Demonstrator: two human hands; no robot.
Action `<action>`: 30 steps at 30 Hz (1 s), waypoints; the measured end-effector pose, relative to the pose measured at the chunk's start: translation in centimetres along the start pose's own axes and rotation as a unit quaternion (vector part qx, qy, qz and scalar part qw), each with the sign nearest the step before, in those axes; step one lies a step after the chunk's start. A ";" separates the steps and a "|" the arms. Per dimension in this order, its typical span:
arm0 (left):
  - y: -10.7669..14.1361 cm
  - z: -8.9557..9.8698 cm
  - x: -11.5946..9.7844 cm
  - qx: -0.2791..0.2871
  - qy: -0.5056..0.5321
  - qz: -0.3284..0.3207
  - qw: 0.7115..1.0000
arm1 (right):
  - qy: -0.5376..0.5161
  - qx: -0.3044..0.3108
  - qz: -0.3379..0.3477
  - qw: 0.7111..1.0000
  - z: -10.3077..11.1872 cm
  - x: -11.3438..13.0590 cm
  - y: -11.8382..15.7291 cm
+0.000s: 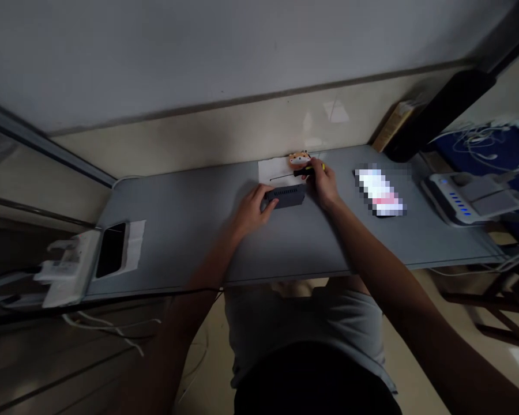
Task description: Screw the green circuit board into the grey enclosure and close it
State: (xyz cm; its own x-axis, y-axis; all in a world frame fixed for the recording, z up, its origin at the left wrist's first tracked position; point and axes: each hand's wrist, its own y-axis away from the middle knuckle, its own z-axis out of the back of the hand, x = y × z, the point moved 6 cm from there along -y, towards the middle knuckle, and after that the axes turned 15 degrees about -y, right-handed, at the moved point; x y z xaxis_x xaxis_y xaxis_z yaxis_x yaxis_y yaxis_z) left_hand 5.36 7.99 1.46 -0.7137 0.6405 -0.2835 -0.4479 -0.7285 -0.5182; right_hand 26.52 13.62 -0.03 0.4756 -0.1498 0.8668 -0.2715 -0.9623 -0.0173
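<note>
Dark shirt (315,380) nearest. Your left hand (254,208) grips the left end of the box (289,199), mid-desk (185,219); your right hand (324,181) grips the screwdriver (301,172), tip beyond the box near your left fingers. A slip could jab them; one-ended hold might let the box twist.

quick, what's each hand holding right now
Left hand: closed on one end of the dark box.
Right hand: closed, holding the screwdriver.
</note>
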 end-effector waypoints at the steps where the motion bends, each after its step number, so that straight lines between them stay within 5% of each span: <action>1: 0.0 0.0 0.0 0.004 0.000 0.003 1.000 | -0.004 0.001 -0.001 1.000 0.0 -0.1 -0.1; 9: 0.0 0.6 0.0 0.024 0.008 -0.002 1.000 | -0.022 -0.001 -0.002 1.000 0.2 -0.2 -0.3; 20: -0.5 1.0 -3.2 -0.034 -0.095 -0.088 0.991 | -0.060 -0.060 -0.037 0.996 0.5 1.3 -0.2; 30: -0.4 2.2 -3.3 -0.067 -0.141 -0.082 0.984 | -0.121 -0.116 -0.013 0.986 2.3 3.4 -0.8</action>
State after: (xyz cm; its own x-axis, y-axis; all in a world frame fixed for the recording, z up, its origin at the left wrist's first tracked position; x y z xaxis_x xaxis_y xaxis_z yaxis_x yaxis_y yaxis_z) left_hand 6.68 5.66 4.38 -0.7665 0.6411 0.0382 -0.5087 -0.5697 -0.6455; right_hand 30.26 13.39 1.82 0.6631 -0.2022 0.7207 -0.4269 -0.8930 0.1423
